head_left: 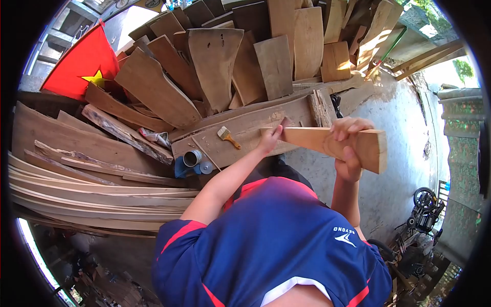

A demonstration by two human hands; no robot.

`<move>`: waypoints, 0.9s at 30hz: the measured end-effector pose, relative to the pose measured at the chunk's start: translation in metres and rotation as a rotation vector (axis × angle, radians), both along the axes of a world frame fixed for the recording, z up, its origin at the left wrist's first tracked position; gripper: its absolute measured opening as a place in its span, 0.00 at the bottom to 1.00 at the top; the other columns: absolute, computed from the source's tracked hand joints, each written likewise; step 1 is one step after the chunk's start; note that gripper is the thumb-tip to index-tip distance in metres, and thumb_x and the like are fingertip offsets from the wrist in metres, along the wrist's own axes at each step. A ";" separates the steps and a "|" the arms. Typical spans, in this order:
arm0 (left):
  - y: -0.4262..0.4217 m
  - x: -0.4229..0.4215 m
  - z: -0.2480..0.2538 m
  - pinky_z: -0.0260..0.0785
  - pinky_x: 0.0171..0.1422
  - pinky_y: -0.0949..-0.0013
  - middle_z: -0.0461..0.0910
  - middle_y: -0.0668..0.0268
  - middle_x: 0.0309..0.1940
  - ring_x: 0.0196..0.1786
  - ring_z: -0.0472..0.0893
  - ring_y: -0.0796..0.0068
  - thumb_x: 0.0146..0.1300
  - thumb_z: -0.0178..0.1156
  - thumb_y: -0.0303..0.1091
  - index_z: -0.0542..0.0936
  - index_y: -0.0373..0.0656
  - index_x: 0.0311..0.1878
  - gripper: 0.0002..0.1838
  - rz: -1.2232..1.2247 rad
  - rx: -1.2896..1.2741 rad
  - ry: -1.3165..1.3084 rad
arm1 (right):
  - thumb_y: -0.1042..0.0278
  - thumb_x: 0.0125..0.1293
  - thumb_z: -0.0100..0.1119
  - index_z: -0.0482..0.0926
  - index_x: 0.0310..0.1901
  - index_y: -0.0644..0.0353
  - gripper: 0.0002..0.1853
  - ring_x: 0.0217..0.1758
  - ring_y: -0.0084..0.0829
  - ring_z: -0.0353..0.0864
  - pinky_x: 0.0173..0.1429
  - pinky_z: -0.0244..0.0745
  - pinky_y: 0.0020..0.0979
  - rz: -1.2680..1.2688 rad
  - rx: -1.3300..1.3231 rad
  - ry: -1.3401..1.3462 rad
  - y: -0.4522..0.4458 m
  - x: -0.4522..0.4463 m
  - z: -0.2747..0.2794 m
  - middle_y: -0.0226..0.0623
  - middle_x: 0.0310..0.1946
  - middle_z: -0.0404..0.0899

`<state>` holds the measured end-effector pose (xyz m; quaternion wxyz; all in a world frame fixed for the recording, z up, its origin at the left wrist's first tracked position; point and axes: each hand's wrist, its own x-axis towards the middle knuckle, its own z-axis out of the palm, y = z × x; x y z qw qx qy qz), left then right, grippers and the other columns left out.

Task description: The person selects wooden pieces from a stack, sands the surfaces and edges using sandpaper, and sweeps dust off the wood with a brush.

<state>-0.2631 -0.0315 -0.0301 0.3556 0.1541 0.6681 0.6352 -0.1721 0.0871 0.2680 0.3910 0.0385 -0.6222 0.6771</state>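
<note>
The right hand grasps the board near its broad end, fingers over the top and thumb on the near face. The left hand is at the board's other end, a small brown piece beside its thumb; whether it grips either, I cannot tell. Left of that hand, a brush and tin rest on the tabletop.
</note>
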 end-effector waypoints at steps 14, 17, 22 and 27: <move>0.023 0.003 0.054 0.62 0.54 0.73 0.77 0.62 0.49 0.50 0.73 0.78 0.68 0.45 0.47 0.69 0.40 0.59 0.24 -0.125 0.045 0.026 | 0.69 0.43 0.48 0.64 0.43 0.62 0.20 0.33 0.29 0.65 0.46 0.64 0.35 -0.209 -0.034 0.014 0.015 0.008 -0.004 0.37 0.29 0.65; 0.029 0.010 0.099 0.56 0.32 0.81 0.69 0.77 0.26 0.28 0.63 0.87 0.69 0.44 0.47 0.75 0.39 0.48 0.21 -0.197 0.289 0.013 | 0.70 0.43 0.48 0.64 0.43 0.62 0.21 0.33 0.29 0.65 0.46 0.63 0.35 -0.251 -0.060 0.023 0.022 0.009 -0.007 0.37 0.29 0.64; 0.020 -0.006 0.019 0.66 0.48 0.72 0.80 0.62 0.39 0.41 0.75 0.78 0.67 0.45 0.50 0.74 0.39 0.53 0.24 -0.175 0.064 0.087 | 0.70 0.43 0.48 0.64 0.43 0.62 0.21 0.33 0.29 0.65 0.45 0.63 0.35 -0.264 -0.057 0.020 0.017 0.004 -0.005 0.37 0.29 0.64; 0.018 -0.021 -0.010 0.66 0.48 0.74 0.79 0.68 0.37 0.40 0.74 0.78 0.67 0.44 0.52 0.75 0.40 0.52 0.25 -0.179 -0.169 0.054 | 0.70 0.44 0.48 0.64 0.44 0.62 0.21 0.33 0.29 0.64 0.45 0.63 0.35 -0.154 0.027 0.012 0.004 0.001 -0.001 0.37 0.29 0.64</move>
